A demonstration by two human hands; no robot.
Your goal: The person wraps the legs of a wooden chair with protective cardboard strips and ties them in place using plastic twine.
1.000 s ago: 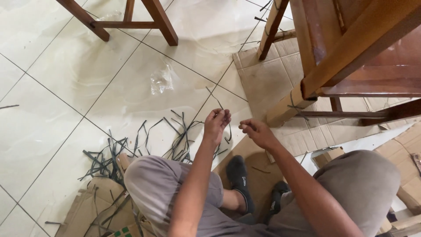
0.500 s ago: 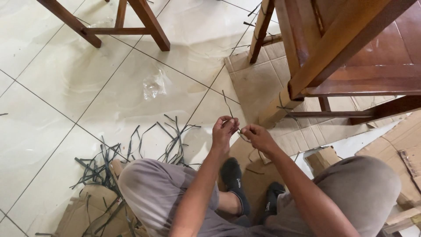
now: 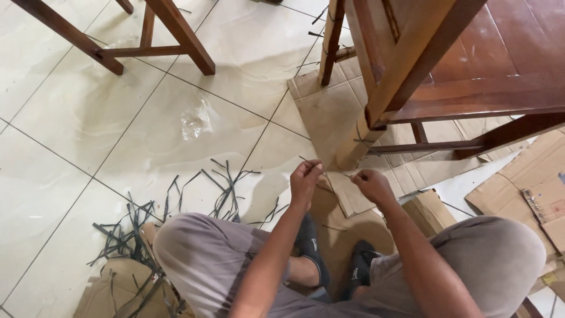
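I sit on the floor with my knees up. My left hand (image 3: 305,179) pinches one end of a thin dark plastic strip (image 3: 336,173). My right hand (image 3: 371,184) pinches the other end, so the strip runs stretched between the two hands. Both hands hover just in front of a wooden chair leg wrapped in cardboard (image 3: 355,146). A thin dark band circles that wrap near its foot.
A heap of cut dark strips (image 3: 176,203) lies on the white tiles to my left. Crumpled clear plastic (image 3: 196,119) lies farther out. Flat cardboard sheets (image 3: 329,112) spread under the brown wooden chair (image 3: 471,70). Another wooden frame's legs (image 3: 176,35) stand at top left.
My hands came together a moment ago, then drew apart, pulling the strip flat between them. The view has shifted so the chair sits lower and nearer.
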